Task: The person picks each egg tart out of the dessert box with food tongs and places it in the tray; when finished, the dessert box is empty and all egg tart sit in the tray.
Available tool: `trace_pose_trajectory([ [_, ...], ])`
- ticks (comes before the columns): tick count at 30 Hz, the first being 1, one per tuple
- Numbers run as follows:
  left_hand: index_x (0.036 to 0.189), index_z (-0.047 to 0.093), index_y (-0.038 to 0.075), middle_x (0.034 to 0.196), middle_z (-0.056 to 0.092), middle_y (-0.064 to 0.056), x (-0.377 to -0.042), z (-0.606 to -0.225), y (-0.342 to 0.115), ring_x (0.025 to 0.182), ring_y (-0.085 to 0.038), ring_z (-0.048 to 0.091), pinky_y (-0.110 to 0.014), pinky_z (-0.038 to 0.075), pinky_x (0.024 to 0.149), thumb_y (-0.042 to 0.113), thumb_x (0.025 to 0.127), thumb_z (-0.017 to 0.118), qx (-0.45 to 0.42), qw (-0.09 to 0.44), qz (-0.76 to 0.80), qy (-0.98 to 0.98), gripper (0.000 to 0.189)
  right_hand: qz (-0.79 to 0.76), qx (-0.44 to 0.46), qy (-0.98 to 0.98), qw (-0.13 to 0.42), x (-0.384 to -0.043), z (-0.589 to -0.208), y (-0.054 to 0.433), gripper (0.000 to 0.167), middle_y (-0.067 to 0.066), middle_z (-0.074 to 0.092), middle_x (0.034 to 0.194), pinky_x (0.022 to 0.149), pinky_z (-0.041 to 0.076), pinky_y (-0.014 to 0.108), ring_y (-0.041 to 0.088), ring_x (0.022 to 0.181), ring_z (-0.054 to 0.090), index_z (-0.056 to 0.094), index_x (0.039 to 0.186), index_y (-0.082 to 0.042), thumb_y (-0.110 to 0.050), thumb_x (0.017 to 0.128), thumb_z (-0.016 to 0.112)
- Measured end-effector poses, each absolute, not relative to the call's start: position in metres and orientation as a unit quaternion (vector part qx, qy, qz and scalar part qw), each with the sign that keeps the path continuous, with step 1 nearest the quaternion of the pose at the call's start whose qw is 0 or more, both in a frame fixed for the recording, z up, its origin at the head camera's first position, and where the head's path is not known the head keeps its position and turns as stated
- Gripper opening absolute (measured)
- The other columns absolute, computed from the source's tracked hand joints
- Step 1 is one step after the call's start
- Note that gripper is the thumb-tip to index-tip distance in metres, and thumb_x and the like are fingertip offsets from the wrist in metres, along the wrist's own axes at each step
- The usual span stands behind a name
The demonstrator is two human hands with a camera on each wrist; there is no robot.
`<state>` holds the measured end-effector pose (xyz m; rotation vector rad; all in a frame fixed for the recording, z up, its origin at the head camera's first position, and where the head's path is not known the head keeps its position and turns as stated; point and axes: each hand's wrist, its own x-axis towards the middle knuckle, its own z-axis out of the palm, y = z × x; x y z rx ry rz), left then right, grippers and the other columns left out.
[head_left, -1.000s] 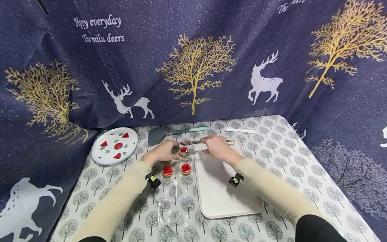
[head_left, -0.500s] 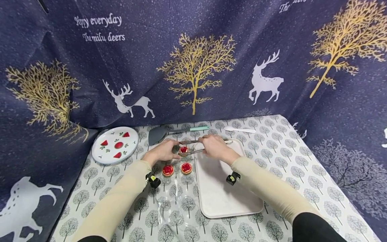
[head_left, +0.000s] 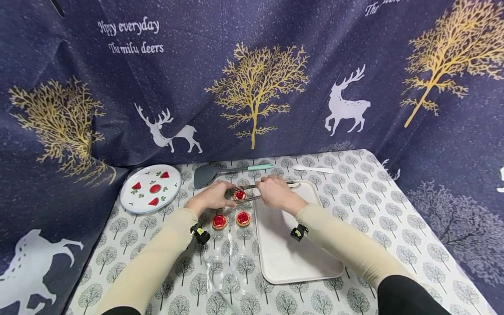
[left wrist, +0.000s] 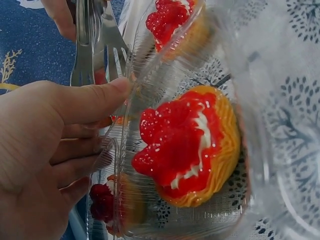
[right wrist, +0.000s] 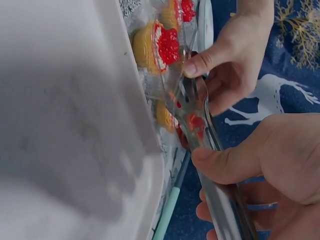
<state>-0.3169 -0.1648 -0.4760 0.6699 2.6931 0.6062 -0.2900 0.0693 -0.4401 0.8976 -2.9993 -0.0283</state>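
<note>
Tarts with glossy red topping, two nearer ones (head_left: 243, 219) (head_left: 219, 222) and a far right one (head_left: 239, 196), sit in a clear plastic clamshell box (head_left: 230, 245). My left hand (head_left: 212, 196) grips the box's far-left edge, with its thumb (left wrist: 95, 102) at the rim and fingers behind the wall. My right hand (head_left: 276, 193) holds metal tongs (right wrist: 220, 200) with slotted, fork-like ends, sideways over the box. In the head view the tongs' two arms lie spread either side of the far right tart. The left hand overlaps the box's far left part.
Right of the box lies a white rectangular tray (head_left: 299, 249), under the right forearm. Behind are a grey spatula (head_left: 204, 176) with a mint handle and a white spoon (head_left: 313, 169). A round watermelon-patterned plate (head_left: 131, 199) stands at the back left, near the hanging cloth (head_left: 275, 131).
My right hand has slid a little to the left with the tongs, bringing their ends further over the far tart. The left hand stays at the box.
</note>
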Motion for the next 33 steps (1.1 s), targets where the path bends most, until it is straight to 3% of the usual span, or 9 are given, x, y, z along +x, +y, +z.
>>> trace_pose_trajectory([
  [13,0.142,0.049,0.004,0.140,0.055,-0.014,-0.318,-0.475,-0.164,0.131,-0.032,0.049,-0.046,0.039,0.112,0.032,0.082,0.078,0.235,0.145,0.209,0.938,0.072,-0.041,0.263,-0.963,-0.030,-0.289,-0.435,0.058,0.032,0.008,0.066,0.103,0.081,0.053,0.045,0.027,0.093,0.058,0.067,0.106,-0.008,-0.008,0.075,0.073],
  [29,0.142,0.049,0.005,0.141,0.054,-0.013,-0.320,-0.476,-0.163,0.133,-0.032,0.048,-0.045,0.038,0.113,0.030,0.082,0.079,0.239,0.149,0.207,0.937,0.071,-0.049,0.271,-0.960,-0.050,-0.294,-0.438,0.056,0.025,0.007,0.066,0.104,0.082,0.054,0.046,0.026,0.093,0.059,0.067,0.103,-0.010,-0.005,0.079,0.068],
  [33,0.143,0.048,0.005,0.142,0.053,-0.014,-0.320,-0.477,-0.163,0.133,-0.032,0.047,-0.045,0.037,0.114,0.030,0.082,0.079,0.238,0.151,0.211,0.936,0.072,-0.046,0.271,-0.960,-0.053,-0.295,-0.438,0.057,0.023,0.006,0.067,0.098,0.080,0.055,0.043,0.025,0.089,0.060,0.067,0.101,-0.010,-0.004,0.079,0.068],
])
